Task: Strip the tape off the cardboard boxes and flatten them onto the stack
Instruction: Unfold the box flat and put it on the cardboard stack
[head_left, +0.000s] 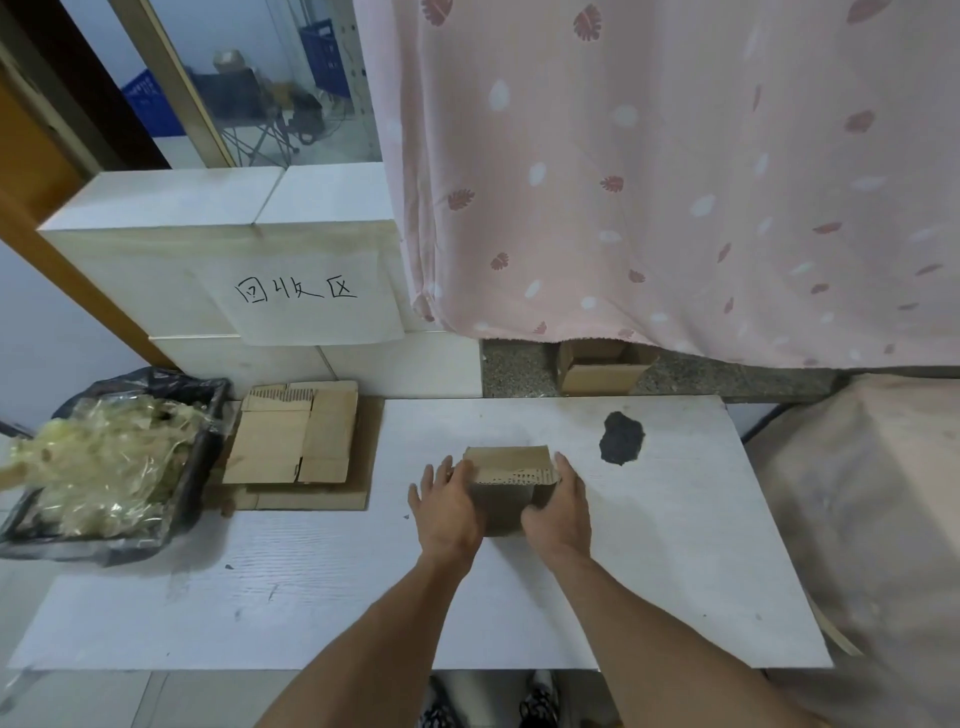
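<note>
A small brown cardboard box stands on the white table near its middle. Its top shows a torn strip where the corrugated layer is bare. My left hand lies against the box's left side, fingers fairly straight and spread. My right hand holds the right side, its thumb curled round the near front face. A stack of flattened cardboard lies at the table's far left corner.
A black-lined bin full of crumpled clear tape sits left of the stack. White blocks with a handwritten sign stand behind. An open cardboard box rests under the pink curtain. A dark patch marks the table's right part.
</note>
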